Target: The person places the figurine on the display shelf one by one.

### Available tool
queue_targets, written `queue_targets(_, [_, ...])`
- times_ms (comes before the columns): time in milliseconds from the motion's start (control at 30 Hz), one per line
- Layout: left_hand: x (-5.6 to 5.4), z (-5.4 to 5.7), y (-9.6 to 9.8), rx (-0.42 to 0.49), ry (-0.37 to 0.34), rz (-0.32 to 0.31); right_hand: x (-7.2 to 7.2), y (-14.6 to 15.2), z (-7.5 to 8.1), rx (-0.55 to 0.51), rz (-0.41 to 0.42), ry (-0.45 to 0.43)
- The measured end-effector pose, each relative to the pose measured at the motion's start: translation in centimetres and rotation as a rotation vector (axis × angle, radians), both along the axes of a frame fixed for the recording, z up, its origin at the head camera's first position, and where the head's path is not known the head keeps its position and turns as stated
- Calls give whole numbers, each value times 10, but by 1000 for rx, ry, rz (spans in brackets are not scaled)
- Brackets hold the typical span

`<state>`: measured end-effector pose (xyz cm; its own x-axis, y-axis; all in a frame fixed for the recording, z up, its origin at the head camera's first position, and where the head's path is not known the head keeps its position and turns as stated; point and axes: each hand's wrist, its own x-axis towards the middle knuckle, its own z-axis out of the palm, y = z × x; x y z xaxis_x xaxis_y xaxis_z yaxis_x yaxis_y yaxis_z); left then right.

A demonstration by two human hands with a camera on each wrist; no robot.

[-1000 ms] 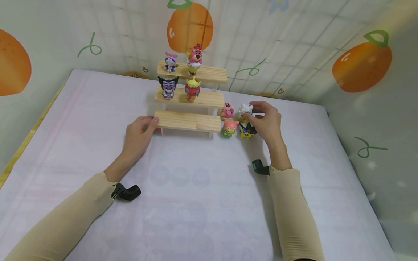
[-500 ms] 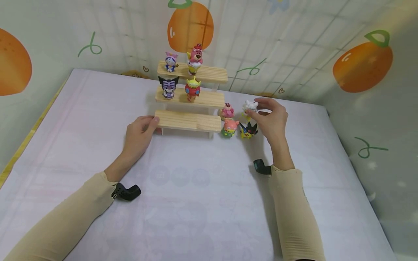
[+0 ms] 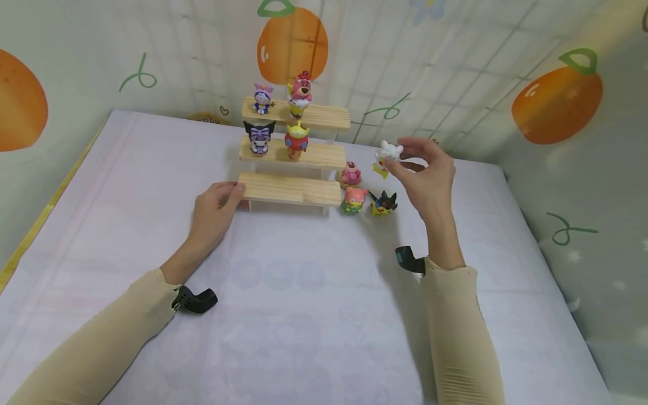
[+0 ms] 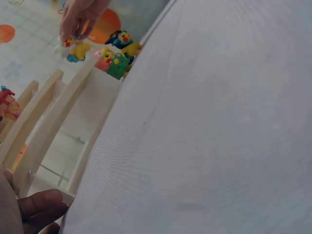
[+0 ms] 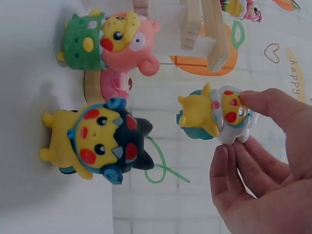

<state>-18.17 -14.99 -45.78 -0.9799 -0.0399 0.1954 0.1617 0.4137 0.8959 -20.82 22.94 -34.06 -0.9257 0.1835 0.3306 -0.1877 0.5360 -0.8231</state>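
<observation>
1. Two hands work apart: the left hand [image 3: 215,209] grips the wooden stand [image 3: 293,189] at its lowest left end; light, steady pressure should stop it sliding
2. On the bench [image 3: 283,337], a black-eared figurine [image 3: 383,203] and a pink-hooded figurine [image 3: 355,201] crowd close, easily knocked
3. The right hand [image 3: 430,174] pinches the white-hooded figurine [image 5: 214,114] by its head above the bench; holding it upright seems best
4. Four figurines [image 3: 296,142] on the upper shelves [image 3: 324,154] call for clearance

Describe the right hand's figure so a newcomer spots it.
Find the stepped pale-wood shelf. Beyond its right end, the right hand pinches a small yellow toy figure. Its white hood distinguishes it from the black-hooded yellow figure and the pink-hooded, green-bodied one.
</observation>
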Motion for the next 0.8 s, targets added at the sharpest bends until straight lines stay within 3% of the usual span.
queue_targets(300, [-1,-2,-1,0,18,0,1,-7,1,-15,33,10])
queue_targets(800, [2,2,-1,1,8,3,15,-60,34,-80,146,63])
